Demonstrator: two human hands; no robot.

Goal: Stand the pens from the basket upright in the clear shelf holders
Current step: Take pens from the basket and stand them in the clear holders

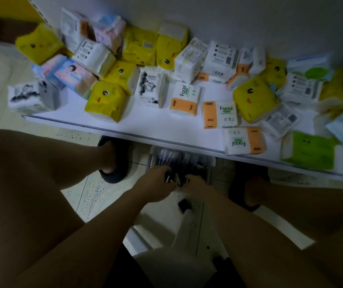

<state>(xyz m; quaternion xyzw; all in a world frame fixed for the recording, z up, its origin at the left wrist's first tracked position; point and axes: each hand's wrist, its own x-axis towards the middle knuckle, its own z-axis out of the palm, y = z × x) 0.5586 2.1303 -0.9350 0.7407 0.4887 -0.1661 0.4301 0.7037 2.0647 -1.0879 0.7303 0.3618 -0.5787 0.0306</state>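
Note:
A pale basket (211, 163) stands on the floor, half under the front edge of a white shelf. It is full of dark pens (179, 159). Both my hands reach down into it. My left hand (156, 183) grips a bunch of pens at the basket's near side. My right hand (195, 185) has its fingers curled round pens right beside the left hand. The fingertips of both hands are buried among the pens. No clear holders are in view.
The white shelf (166, 125) above the basket carries several tissue packs (106, 100) in yellow, white, orange and green. My bare knees and two dark slippers (112, 161) flank the basket on a speckled tile floor. A small dark object (184, 204) lies on the floor.

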